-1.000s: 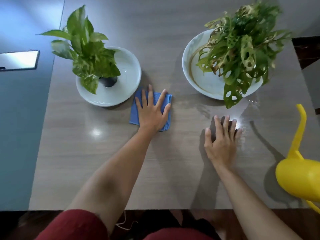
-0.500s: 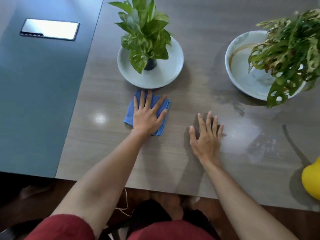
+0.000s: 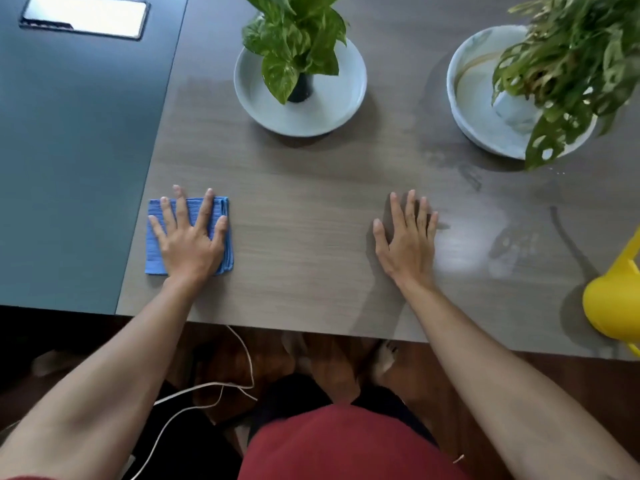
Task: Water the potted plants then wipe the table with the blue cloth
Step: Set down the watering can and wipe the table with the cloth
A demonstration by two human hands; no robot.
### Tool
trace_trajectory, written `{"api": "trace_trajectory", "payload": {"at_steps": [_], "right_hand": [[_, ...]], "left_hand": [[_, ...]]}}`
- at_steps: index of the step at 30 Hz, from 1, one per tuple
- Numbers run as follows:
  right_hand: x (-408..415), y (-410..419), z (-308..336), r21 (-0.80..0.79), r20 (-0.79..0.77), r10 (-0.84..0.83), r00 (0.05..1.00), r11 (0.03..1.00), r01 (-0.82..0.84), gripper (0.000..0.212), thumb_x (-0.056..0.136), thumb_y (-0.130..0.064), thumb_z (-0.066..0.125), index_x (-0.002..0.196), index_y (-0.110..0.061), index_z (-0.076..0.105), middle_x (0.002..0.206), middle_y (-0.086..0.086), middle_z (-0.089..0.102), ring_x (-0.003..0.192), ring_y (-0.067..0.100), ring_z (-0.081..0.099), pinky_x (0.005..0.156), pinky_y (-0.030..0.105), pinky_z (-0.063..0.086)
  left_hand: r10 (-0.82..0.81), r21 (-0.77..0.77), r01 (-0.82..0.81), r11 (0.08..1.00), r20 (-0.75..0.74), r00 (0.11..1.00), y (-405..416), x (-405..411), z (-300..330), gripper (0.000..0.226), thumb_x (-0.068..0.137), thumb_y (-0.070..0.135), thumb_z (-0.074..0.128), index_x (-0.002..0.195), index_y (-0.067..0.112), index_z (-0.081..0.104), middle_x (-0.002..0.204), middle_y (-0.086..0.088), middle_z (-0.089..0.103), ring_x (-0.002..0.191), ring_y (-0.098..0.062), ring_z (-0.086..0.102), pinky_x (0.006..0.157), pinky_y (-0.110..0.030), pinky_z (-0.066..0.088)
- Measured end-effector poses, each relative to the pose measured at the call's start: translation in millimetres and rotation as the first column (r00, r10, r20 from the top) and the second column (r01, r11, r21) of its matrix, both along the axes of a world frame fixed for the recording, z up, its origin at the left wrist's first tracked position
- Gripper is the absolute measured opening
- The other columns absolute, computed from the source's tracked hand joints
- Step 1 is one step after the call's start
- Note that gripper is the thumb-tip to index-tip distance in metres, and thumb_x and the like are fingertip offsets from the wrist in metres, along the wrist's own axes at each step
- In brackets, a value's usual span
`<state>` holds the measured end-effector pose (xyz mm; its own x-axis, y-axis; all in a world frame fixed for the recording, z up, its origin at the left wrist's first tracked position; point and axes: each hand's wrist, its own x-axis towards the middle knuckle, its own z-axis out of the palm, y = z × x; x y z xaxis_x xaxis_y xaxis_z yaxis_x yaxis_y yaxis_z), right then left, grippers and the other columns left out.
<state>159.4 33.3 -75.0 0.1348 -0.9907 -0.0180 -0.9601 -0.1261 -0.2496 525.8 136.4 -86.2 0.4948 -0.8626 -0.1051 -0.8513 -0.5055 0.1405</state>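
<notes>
The left hand (image 3: 188, 242) presses flat, fingers spread, on the folded blue ribbed cloth (image 3: 154, 247) lying on the grey wood-grain tabletop (image 3: 304, 237). The right hand (image 3: 407, 240) rests open, palm down, well apart to its right. No writing is legible.

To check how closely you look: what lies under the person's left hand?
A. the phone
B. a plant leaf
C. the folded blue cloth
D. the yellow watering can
C: the left hand lies flat with spread fingers on the folded blue cloth, near the left edge of the wooden table.
</notes>
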Motion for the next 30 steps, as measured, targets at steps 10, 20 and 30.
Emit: {"api": "trace_trajectory", "payload": {"at_steps": [10, 20, 30], "right_hand": [[-55, 15, 9, 0.001, 0.084, 0.004, 0.996, 1.000, -0.004, 0.065, 0.101, -0.053, 0.031, 0.157, -0.022, 0.030, 0.166, 0.011, 0.019, 0.155, 0.029, 0.008, 0.126, 0.050, 0.001], [-174, 16, 14, 0.009, 0.003, -0.152, 0.988, 0.988, 0.152, 0.066, 0.100, -0.052, 0.029, 0.157, -0.020, 0.030, 0.166, 0.012, 0.018, 0.155, 0.031, 0.007, 0.125, 0.053, 0.003], [-105, 13, 25, -0.019, 0.148, -0.031, 0.989, 0.999, 0.034, 0.067, 0.101, -0.053, 0.031, 0.157, -0.019, 0.028, 0.167, 0.013, 0.016, 0.155, 0.031, 0.006, 0.126, 0.051, 0.005]], "left_hand": [[-0.056, -0.018, 0.056, 0.998, -0.004, 0.998, 11, -131, 2, 0.062, 0.098, 0.064, 0.020, 0.157, 0.043, 0.015, 0.167, -0.014, 0.005, 0.152, -0.043, 0.006, 0.118, -0.068, 0.005], [-0.301, -0.034, 0.300, 0.953, -0.135, 0.944, -66, -359, 14, 0.064, 0.099, 0.062, 0.025, 0.158, 0.041, 0.013, 0.167, -0.014, -0.005, 0.153, -0.039, -0.007, 0.118, -0.064, -0.002], [-0.195, -0.232, 0.100, 0.968, -0.435, 0.879, -83, -308, 52, 0.074, 0.095, 0.059, 0.009, 0.154, 0.024, 0.036, 0.166, -0.011, 0.014, 0.155, -0.026, 0.006, 0.124, -0.039, -0.003]]}}
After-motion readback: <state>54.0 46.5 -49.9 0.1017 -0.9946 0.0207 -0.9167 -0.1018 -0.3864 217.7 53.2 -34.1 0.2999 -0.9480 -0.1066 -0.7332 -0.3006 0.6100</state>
